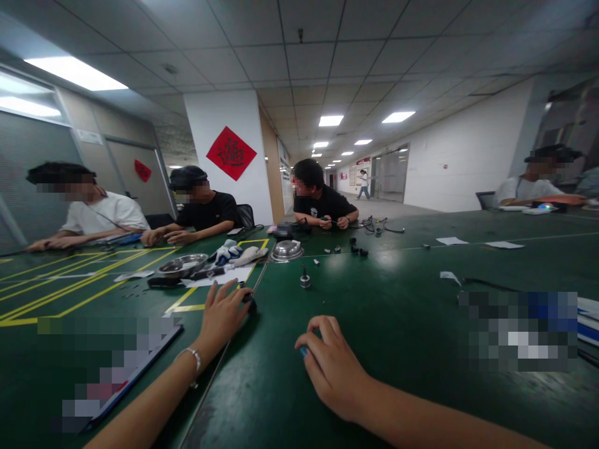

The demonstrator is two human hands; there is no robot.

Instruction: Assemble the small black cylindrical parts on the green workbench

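Observation:
My left hand (223, 315) rests on the green table (397, 312), fingers stretched forward and touching a small black part (249, 302). A bracelet sits on its wrist. My right hand (330, 362) lies knuckles up with fingers curled down; a small blue item (304, 352) shows under the thumb side. A small metal cylindrical part (305, 280) stands a little beyond both hands. A thin seam runs across the table between the hands.
Two metal bowls (182, 264) (287, 250), white gloves (234, 253), paper and small black parts lie further out. Several other people sit around the table. Yellow tape lines mark the left side. A clipboard (140, 368) lies near my left arm.

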